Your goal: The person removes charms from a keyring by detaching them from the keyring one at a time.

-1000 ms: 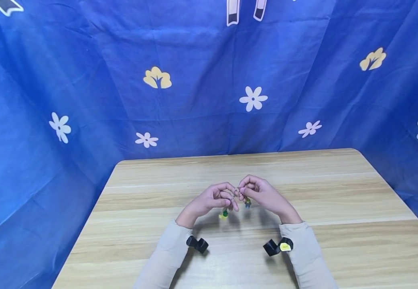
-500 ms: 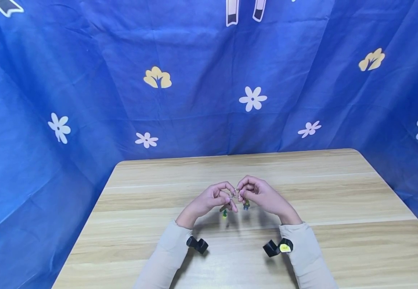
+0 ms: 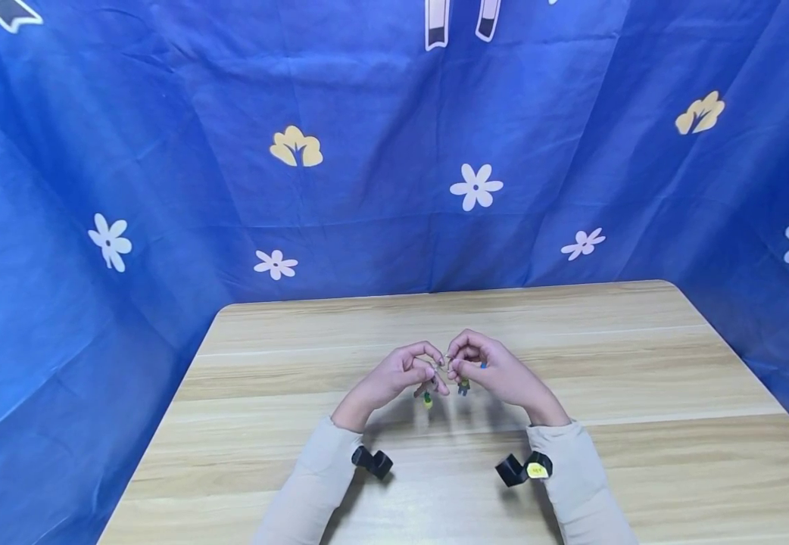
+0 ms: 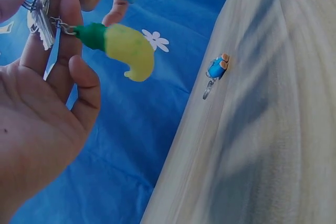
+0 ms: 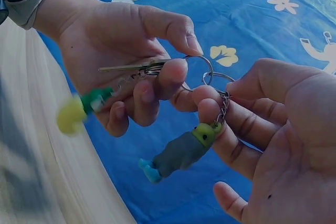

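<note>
My left hand (image 3: 394, 376) pinches a key ring (image 5: 211, 68) between thumb and fingers. On it hang metal keys (image 4: 46, 32) and a curved yellow charm (image 4: 131, 51) with a green top. Facing it, my right hand (image 3: 497, 371) pinches a second metal ring (image 5: 216, 75) near its fingertips. From that ring a short chain (image 5: 224, 107) carries a grey figure charm (image 5: 181, 153) with a yellow-green head and light blue feet. In the right wrist view the two rings overlap between the hands; whether they are linked I cannot tell.
A blue charm (image 4: 216, 67) with orange parts and its own small ring lies on the wooden table (image 3: 299, 469), partly behind my right hand in the head view. Blue patterned cloth (image 3: 367, 227) hangs around the table's back and sides.
Both hands stay close together over the table with only small finger shifts. The yellow charm swings slightly to the right below the left hand, and the grey figure shifts slightly left.
</note>
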`<state>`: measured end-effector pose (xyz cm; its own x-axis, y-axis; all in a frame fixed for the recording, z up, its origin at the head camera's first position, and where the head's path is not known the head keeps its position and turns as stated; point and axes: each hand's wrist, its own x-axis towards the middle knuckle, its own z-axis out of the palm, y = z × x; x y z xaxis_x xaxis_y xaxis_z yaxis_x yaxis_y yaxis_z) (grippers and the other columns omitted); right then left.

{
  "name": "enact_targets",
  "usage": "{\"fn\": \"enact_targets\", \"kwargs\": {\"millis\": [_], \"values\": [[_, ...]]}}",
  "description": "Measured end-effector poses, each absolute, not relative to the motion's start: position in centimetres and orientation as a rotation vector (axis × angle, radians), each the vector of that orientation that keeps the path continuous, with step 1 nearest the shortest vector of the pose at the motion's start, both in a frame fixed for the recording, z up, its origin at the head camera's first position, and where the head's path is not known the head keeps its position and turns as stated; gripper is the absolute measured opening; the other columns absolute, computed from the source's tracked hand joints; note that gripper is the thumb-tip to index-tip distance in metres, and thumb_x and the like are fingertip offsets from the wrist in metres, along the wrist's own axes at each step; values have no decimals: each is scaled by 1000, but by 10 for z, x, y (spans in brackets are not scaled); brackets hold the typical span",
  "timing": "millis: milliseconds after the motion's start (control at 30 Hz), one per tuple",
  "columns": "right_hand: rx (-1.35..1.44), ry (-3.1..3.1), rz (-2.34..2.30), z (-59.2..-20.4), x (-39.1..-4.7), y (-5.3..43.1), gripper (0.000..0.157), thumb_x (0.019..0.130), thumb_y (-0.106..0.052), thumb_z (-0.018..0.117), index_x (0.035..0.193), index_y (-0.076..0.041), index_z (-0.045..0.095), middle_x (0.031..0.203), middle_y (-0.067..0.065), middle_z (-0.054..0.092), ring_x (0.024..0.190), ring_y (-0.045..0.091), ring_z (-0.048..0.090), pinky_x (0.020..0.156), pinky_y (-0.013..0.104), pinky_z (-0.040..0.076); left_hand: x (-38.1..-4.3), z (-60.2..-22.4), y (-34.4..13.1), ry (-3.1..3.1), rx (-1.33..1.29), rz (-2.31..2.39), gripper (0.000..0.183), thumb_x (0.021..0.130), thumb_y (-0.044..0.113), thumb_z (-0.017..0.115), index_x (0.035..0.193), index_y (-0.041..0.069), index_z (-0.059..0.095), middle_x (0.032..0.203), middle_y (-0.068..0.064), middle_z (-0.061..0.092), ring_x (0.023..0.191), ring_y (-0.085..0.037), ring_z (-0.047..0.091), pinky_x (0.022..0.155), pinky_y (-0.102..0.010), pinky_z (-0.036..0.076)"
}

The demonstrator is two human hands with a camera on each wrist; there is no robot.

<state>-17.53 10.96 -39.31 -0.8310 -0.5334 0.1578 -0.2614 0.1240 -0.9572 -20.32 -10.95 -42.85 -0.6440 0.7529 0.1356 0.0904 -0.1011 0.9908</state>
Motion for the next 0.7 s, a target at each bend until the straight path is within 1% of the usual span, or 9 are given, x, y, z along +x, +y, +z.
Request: {"fn": "enact_targets", "kwargs": {"millis": [67, 133, 200, 267, 400, 467, 533, 667, 700], "values": [[-796, 2199, -1753, -392, -175, 108, 11, 93, -1, 51, 103, 2, 55, 85, 14, 63, 75, 11, 61, 67, 27, 53, -204, -428, -110, 1701, 905, 1794, 22, 94, 19, 52, 108, 3, 50, 82, 11, 75, 76, -7, 69, 58, -17, 41], [-803, 2231, -1721, -391, -175, 107, 11, 93, -1, 52, 103, 1, 55, 86, 14, 64, 75, 11, 61, 68, 29, 53, -205, -428, -111, 1701, 895, 1794, 27, 95, 23, 54, 109, 0, 50, 83, 11, 75, 77, -7, 69, 64, -19, 46], [-806, 2259, -1695, -389, -174, 106, 12, 92, -1, 52, 103, -1, 56, 87, 13, 64, 75, 12, 61, 70, 32, 54, -206, -428, -111, 1698, 895, 1798, 31, 95, 27, 56, 110, 0, 50, 84, 11, 75, 77, -7, 68, 67, -19, 47], [-796, 2271, -1686, -388, -173, 104, 12, 92, -2, 52, 103, -1, 56, 87, 13, 65, 76, 14, 62, 70, 33, 54, -207, -428, -111, 1690, 895, 1808, 31, 95, 27, 56, 110, 0, 50, 85, 11, 75, 81, -7, 69, 69, -20, 49], [-751, 2243, -1729, -387, -174, 103, 12, 93, -1, 51, 104, 2, 55, 87, 16, 65, 75, 16, 64, 66, 30, 54, -209, -428, -111, 1684, 870, 1856, 21, 93, 17, 55, 109, 4, 51, 88, 11, 73, 80, -6, 67, 70, -18, 49], [-725, 2231, -1747, -387, -175, 102, 12, 94, -1, 51, 104, 3, 54, 88, 18, 66, 76, 15, 65, 66, 28, 54, -209, -427, -111, 1687, 846, 1882, 19, 91, 13, 55, 108, 4, 51, 89, 11, 71, 82, -6, 66, 72, -19, 50], [-708, 2232, -1751, -387, -175, 101, 13, 94, -2, 51, 104, 4, 54, 89, 19, 66, 77, 15, 65, 67, 27, 54, -210, -427, -111, 1706, 835, 1899, 20, 90, 10, 56, 108, 1, 50, 88, 11, 68, 79, -5, 63, 69, -18, 47], [-676, 2232, -1751, -386, -176, 99, 14, 94, -4, 51, 105, 5, 53, 90, 19, 66, 80, 20, 65, 69, 27, 54, -210, -425, -112, 1731, 815, 1906, 27, 90, 8, 54, 111, -7, 47, 82, 10, 68, 73, -4, 62, 61, -17, 43], [-666, 2229, -1754, -386, -177, 99, 14, 94, -4, 51, 105, 5, 53, 89, 18, 66, 81, 22, 65, 68, 27, 54, -210, -424, -112, 1731, 806, 1903, 25, 90, 9, 54, 111, -4, 49, 80, 10, 68, 71, -4, 62, 60, -17, 42]]}}
